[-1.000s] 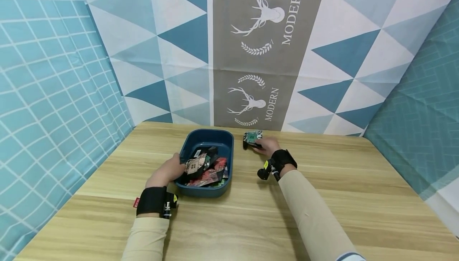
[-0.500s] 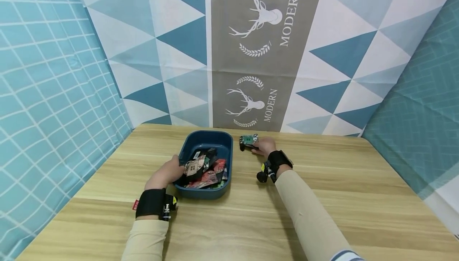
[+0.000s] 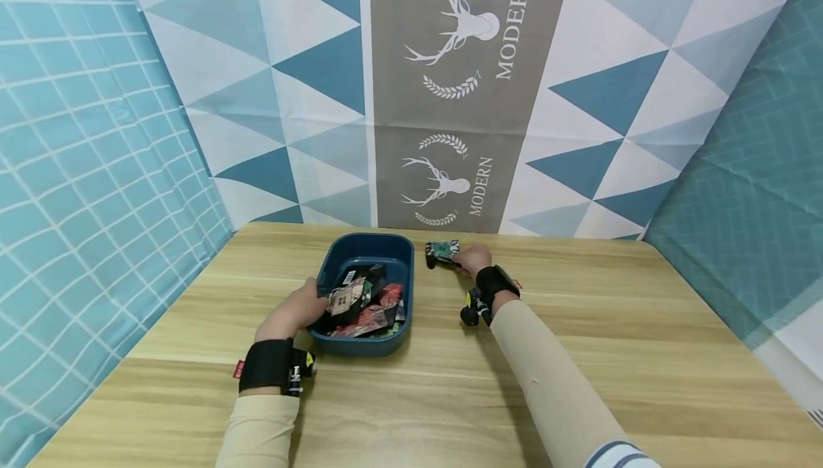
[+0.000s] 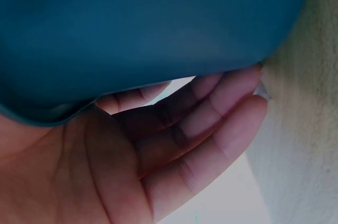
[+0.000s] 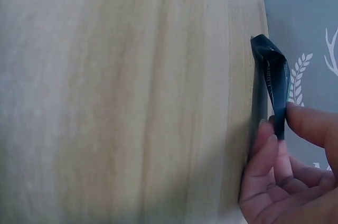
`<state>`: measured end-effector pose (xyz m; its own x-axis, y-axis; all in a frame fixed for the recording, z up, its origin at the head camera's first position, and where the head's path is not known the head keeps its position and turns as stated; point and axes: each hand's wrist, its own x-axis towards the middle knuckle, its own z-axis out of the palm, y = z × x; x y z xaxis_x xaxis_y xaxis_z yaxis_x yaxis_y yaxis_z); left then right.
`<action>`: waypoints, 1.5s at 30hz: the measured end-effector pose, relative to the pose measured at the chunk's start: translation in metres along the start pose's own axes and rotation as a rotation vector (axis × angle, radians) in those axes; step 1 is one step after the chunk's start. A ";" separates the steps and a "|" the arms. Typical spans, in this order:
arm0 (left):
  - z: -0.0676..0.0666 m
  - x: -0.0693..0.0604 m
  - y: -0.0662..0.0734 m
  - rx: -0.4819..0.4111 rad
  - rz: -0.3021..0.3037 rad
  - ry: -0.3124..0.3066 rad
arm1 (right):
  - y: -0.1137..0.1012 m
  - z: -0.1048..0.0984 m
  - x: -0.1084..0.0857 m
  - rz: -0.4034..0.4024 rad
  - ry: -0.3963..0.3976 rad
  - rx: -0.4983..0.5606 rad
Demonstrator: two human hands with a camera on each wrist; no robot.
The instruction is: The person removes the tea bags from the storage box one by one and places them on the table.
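Note:
My left hand (image 3: 292, 311) grips the left wall of a dark blue plastic bin (image 3: 376, 346). In the left wrist view its fingers (image 4: 211, 139) lie bent along the bin's outer side, and the thumb is mostly hidden beyond the rim. Several small foil packets (image 3: 373, 316), black, red and tan, lie jumbled inside the bin. Just right of the bin's far end, my right hand (image 3: 474, 259) pinches the right end of a black packet with a green patterned label (image 3: 442, 251). The right wrist view has this packet (image 5: 272, 60) edge-on at the tabletop, between thumb and fingers.
The bin stands on a wood-grain table (image 3: 450, 396). A patterned cloth backdrop (image 3: 444, 96) rises behind the table's far edge. Blue tile-pattern sheets (image 3: 83, 168) hang on the left, with a teal sheet (image 3: 759, 189) on the right.
My right hand and its packet have shifted slightly left, closer to the bin, and a little nearer to me. The left hand keeps its grip on the bin. The head view has turned slightly.

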<state>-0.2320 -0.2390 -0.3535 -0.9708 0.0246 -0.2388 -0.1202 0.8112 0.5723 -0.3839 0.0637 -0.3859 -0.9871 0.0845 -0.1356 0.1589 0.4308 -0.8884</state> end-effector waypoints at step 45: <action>0.000 0.002 0.000 -0.002 -0.008 0.001 | -0.005 0.105 0.042 -0.620 -0.374 -0.062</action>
<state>-0.2342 -0.2389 -0.3543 -0.9701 0.0173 -0.2422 -0.1283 0.8102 0.5720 -0.4277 -0.0288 -0.4335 -0.8338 -0.4998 0.2344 -0.4423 0.3508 -0.8254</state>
